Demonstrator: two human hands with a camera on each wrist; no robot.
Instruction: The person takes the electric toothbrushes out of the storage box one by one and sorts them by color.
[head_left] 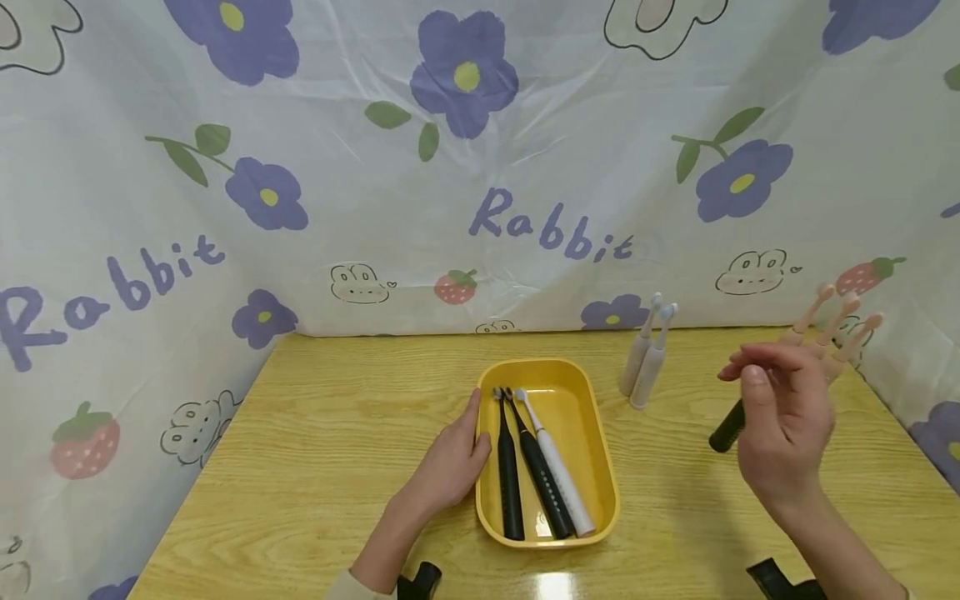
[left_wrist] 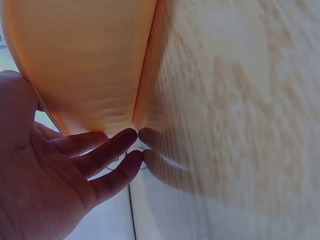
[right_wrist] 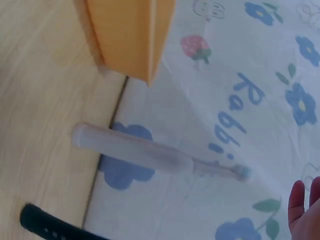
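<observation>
A yellow tray (head_left: 600, 467) sits mid-table with two black electric toothbrushes (head_left: 510, 475) and a white one (head_left: 558, 471) lying in it. My left hand (head_left: 450, 462) rests flat against the tray's left rim, and its straight fingers (left_wrist: 107, 155) touch the tray wall (left_wrist: 85, 65). My right hand (head_left: 783, 417) is raised at the right with bent fingers, in front of a standing black toothbrush (head_left: 726, 429). The brush's upper part is hidden, so contact is unclear. The right wrist view shows that brush's base (right_wrist: 50, 227) apart from the fingertips (right_wrist: 300, 200).
Two white toothbrushes (head_left: 645, 358) stand behind the tray's right side; one of them (right_wrist: 150, 150) also appears in the right wrist view. Three pink ones (head_left: 828, 329) stand at the back right corner. A flower-printed sheet (head_left: 465, 167) walls the wooden table (head_left: 315, 450).
</observation>
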